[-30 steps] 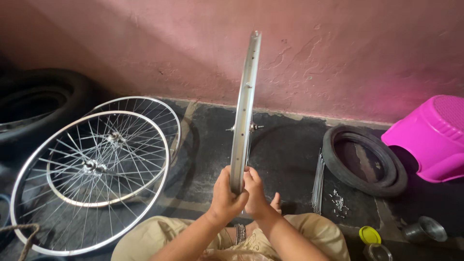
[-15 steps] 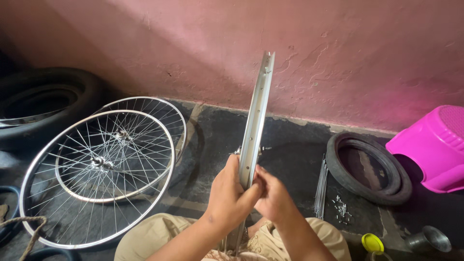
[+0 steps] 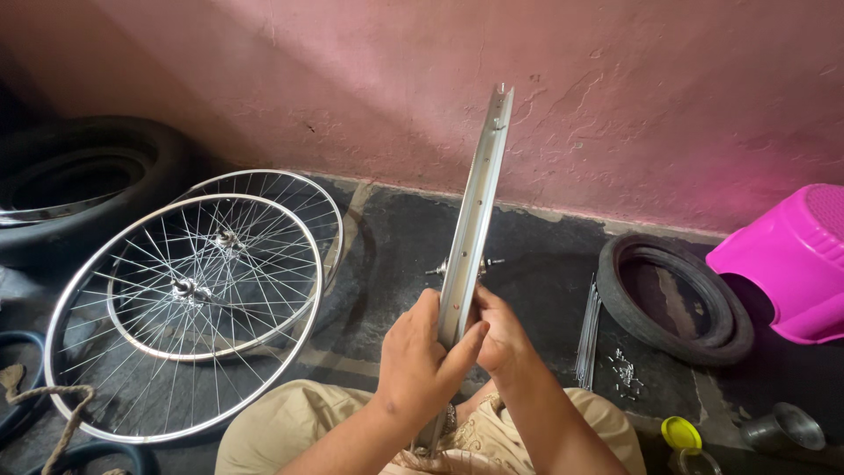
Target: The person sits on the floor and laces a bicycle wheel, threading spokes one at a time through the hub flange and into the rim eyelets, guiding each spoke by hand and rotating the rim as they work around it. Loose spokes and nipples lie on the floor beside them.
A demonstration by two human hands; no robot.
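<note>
I hold a bare silver bicycle rim (image 3: pixel 479 193) upright, edge-on to the camera, standing between my knees. My left hand (image 3: pixel 420 361) wraps its left side with the fingers curled over the rim's inner face. My right hand (image 3: pixel 499 336) grips the right side at the same height. A hub axle (image 3: pixel 486 262) shows just behind the rim. A bundle of loose spokes (image 3: pixel 587 332) and a small heap of spoke nipples (image 3: pixel 622 369) lie on the dark floor to my right.
Two spoked wheels (image 3: pixel 189 299) lie stacked on the floor at left, beside a large black tyre (image 3: pixel 79 189). A small tyre (image 3: pixel 675 299) and a pink plastic stool (image 3: pixel 791 264) sit at right. A yellow lid (image 3: pixel 681 433) and a metal funnel (image 3: pixel 782 428) are near my right knee. Pink wall behind.
The view has shifted so the rim sits a little further right and leans slightly right. My hands have slid a little along the rim, still gripping both sides.
</note>
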